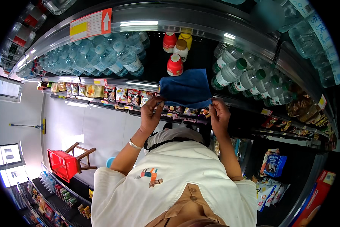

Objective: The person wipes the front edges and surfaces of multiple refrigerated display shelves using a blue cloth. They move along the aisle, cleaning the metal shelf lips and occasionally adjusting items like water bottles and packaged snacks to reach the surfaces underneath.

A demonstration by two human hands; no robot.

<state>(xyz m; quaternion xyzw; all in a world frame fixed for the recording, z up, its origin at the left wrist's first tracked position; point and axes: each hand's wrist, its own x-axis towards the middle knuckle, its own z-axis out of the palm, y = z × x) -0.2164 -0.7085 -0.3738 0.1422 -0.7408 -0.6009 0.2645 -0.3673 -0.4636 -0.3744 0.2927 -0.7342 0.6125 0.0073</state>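
Note:
A dark blue cloth (pixel 185 88) is stretched out flat between my hands, its far part on the black shelf (pixel 155 61) and its near part hanging over the front edge. My left hand (pixel 153 112) pinches its near left corner between thumb and fingers. The near right corner is pinched by my right hand (pixel 219 113). Just beyond the cloth stands a red bottle (pixel 175 65). Behind that are a white bottle with a brown cap (pixel 180 51), another red bottle (pixel 169 42) and a partly hidden yellow bottle (pixel 186 39).
Rows of blue-tinted water bottles (pixel 127 56) stand left of the cloth, green-capped bottles (pixel 229 72) to its right. Snack packets (pixel 133 96) fill the shelf below. Behind me on the left, a red basket (pixel 63 164) sits against a wooden stool (pixel 86 157). A mop (pixel 42 125) is farther off.

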